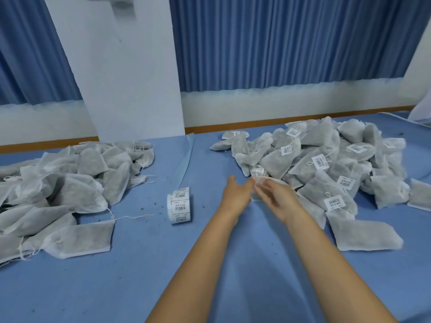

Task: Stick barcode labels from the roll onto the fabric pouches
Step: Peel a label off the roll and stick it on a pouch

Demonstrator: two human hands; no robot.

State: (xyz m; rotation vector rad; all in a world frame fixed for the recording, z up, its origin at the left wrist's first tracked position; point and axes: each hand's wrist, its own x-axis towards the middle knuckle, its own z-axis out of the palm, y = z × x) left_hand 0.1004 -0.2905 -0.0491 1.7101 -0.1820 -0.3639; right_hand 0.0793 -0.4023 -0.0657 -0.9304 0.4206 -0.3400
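Note:
A roll of white barcode labels (179, 205) lies on the blue table cover (144, 264), left of my hands. A heap of unlabelled grey fabric pouches (58, 190) fills the left side. On the right is a heap of pouches with barcode labels (326, 164). My left hand (238, 194) and my right hand (277, 199) reach forward side by side to the near edge of the right heap, fingers stretched out. One pouch (260, 183) shows between and under the fingertips; neither hand visibly grips it. The right hand is blurred.
A single pouch (366, 234) lies apart at the right, close to my right forearm. A white pillar (126, 78) and blue curtains (279, 43) stand behind the table. Dark crumbs dot the cover near the roll.

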